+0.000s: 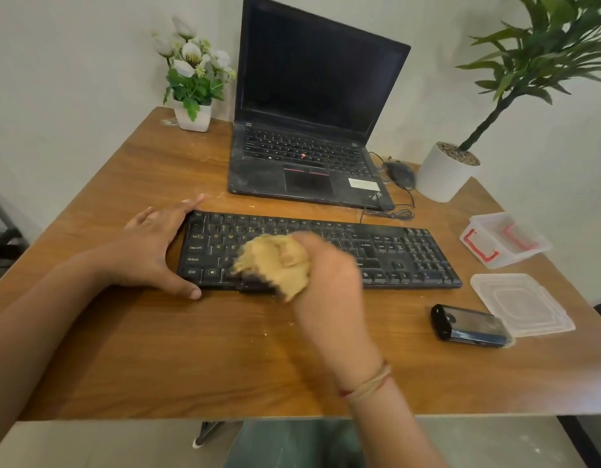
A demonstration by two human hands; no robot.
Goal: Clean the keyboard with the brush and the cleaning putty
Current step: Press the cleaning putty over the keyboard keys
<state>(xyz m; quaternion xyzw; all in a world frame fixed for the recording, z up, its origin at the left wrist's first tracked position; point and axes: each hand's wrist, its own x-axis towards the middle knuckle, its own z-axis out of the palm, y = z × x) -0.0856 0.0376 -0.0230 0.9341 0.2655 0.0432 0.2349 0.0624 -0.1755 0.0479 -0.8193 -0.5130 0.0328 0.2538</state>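
1. My right hand (326, 275) has its fingers clamped on the tan cleaning putty (275, 261), which sits over the lower-left keys of the black keyboard (393, 251). It's motion-blurred, so I can't tell how hard it's pressing.
2. My left hand (153, 244) braces the keyboard's left end, fingers spread apart, thumb on the front corner. Good, that should stop it sliding on the tabletop (191, 349).
3. I'd say press straight down, let it sink between the keys, then peel up slowly. Dragging probably leaves bits; there are crumbs near the front edge.
4. The black brush (468, 327) lies to the right, beside the clear lid (522, 305).
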